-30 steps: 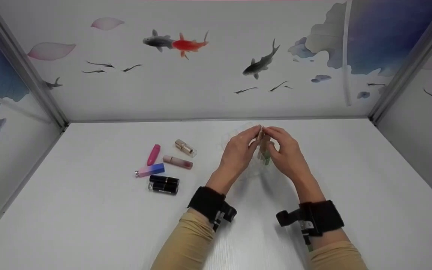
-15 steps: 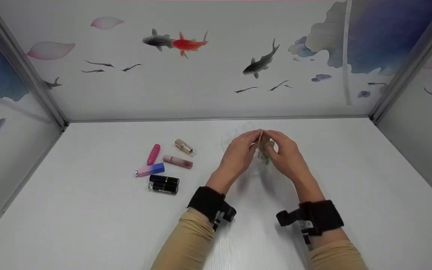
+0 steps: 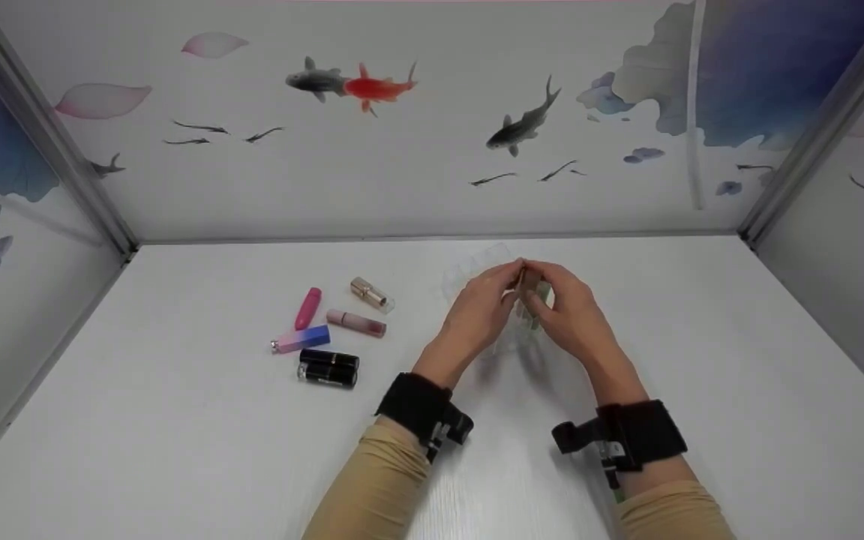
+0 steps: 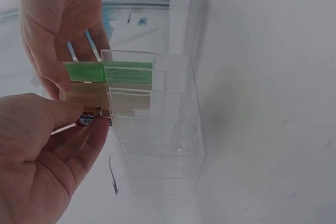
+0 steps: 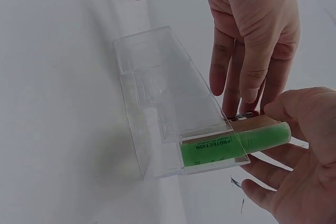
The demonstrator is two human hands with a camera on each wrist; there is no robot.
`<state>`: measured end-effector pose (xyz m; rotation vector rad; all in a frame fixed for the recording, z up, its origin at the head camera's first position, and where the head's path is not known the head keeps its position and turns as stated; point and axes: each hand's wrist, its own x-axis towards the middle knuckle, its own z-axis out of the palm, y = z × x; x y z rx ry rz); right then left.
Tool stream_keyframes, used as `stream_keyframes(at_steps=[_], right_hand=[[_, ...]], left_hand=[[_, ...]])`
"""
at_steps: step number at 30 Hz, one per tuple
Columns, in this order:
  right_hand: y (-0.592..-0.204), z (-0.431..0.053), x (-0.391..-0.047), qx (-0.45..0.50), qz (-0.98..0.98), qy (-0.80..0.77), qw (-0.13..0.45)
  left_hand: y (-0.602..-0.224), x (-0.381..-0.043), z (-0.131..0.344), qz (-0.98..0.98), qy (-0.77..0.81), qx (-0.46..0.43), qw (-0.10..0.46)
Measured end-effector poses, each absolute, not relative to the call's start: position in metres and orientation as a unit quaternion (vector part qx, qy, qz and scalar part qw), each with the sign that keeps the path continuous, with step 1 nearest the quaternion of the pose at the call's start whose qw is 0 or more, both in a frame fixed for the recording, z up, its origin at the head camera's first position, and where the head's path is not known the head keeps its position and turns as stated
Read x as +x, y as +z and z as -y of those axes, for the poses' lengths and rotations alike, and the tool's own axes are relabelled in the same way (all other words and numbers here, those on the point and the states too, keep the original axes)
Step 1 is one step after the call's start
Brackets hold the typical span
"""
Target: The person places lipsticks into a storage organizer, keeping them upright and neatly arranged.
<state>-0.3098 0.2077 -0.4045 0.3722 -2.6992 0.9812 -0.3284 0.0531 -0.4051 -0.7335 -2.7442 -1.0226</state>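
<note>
A clear stepped cosmetics organizer (image 5: 181, 85) stands on the table under both hands. A green tube marked PROTECTION (image 5: 212, 149) occupies its end compartment, beside a tan tube (image 4: 86, 95). Between thumb and fingers, my left hand (image 3: 481, 307) pinches a small shiny lipstick (image 4: 88, 119) with a barcode label, next to the tan tube at the organizer's opening. Most of this lipstick is hidden by fingers. My right hand (image 3: 571, 307) curls its thumb and fingers about the tan tube's upper end, its fingertips close to those of the left hand.
Left of the hands lie a gold lipstick with a clear cap (image 3: 372, 295), a pale pink lip gloss (image 3: 356, 323), a bright pink tube (image 3: 308, 308), a pink-blue lipstick (image 3: 301, 340) and two black tubes (image 3: 328, 368). A printed wall (image 3: 432, 195) borders the table's back.
The fingertips have come down slightly, with the small lipstick lower between them. My right thumb has shifted left onto the tan tube. The cosmetics at left stay put.
</note>
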Motion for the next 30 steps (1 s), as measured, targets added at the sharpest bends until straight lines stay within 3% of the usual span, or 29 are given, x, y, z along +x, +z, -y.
stream_keyframes(at_steps=[14,30], right_hand=[[-0.406,-0.208,-0.310,0.130,0.925,0.335,0.122],[-0.392,-0.205,-0.300,0.122,0.921,0.338,0.148]], left_hand=[[-0.405,-0.325,-0.049,0.894,-0.349,-0.266,0.087],[-0.387,-0.312,-0.042,0.903,-0.346,-0.230,0.112]])
